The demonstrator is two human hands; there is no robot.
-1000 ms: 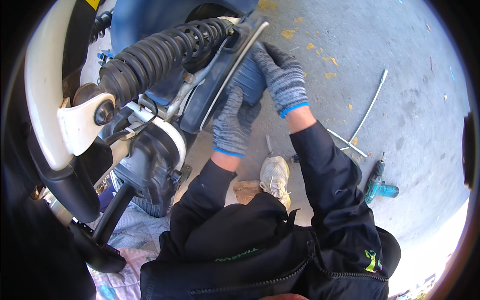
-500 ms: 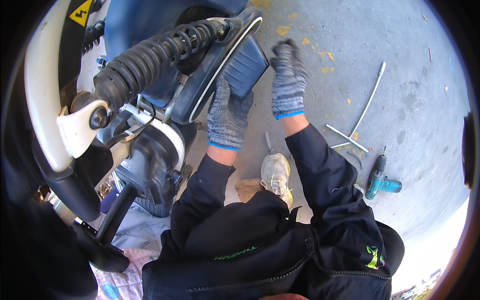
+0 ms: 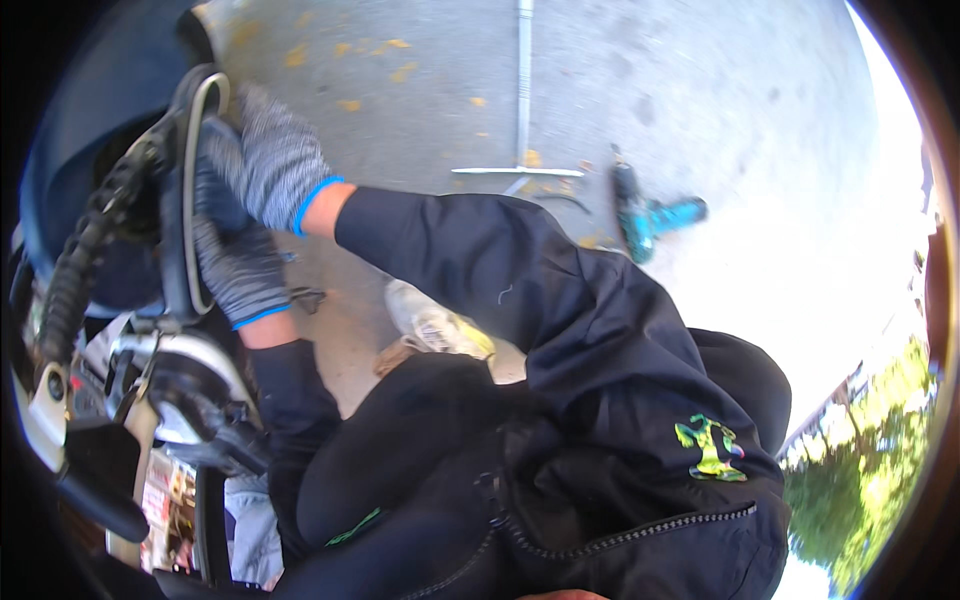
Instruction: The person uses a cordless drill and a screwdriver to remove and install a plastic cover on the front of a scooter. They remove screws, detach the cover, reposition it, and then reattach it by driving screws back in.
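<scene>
At the upper left, a dark blue ribbed footrest (image 3: 216, 172) juts from the side of a scooter. Both hands wear grey knit gloves with blue cuffs. My left hand (image 3: 238, 268) is closed on its near end, the fingertips hidden behind it. Against the far end lies my right hand (image 3: 282, 158), its fingers bent around the outer edge and smeared by motion. A black side frame (image 3: 182, 265) with a white trim line runs along the inner side of the footrest.
A black coil-spring shock absorber (image 3: 75, 265) slants along the scooter. On the concrete lie a long T-handle wrench (image 3: 524, 95) and a teal cordless drill (image 3: 645, 218). My light shoe (image 3: 425, 315) stands beside a brown stone (image 3: 392, 357).
The view has swung right, so the scooter sits farther left. My right hand has come from apart onto the footrest's far end. My left hand stays at its near end.
</scene>
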